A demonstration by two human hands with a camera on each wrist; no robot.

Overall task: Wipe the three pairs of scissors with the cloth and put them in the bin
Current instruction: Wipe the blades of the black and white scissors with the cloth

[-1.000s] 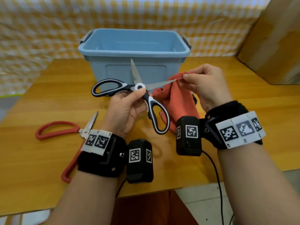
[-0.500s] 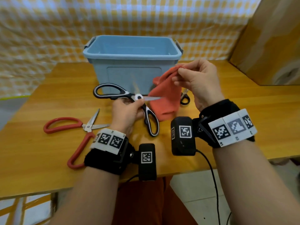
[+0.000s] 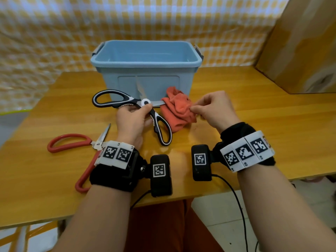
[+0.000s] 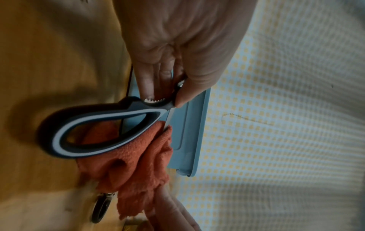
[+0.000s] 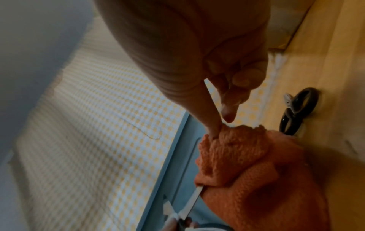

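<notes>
Holding black scissors (image 3: 134, 110) in our left hand (image 3: 131, 122), our right hand (image 3: 216, 110) pinches the cloth (image 3: 179, 109) before the bin (image 3: 145, 70); red scissors (image 3: 80, 148) lie left.

Table (image 3: 254, 124): wood, glossy varnish, reflective. Bin (image 3: 145, 77): smooth blue plastic, slight sheen. Cloth (image 3: 179, 110): orange terry, rough nap, matt. Black-and-white scissors (image 3: 131, 103): bare metal blades, matt rubbery-looking plastic handles. Red scissors (image 3: 72, 142): metal blades, glossy plastic handles.
</notes>
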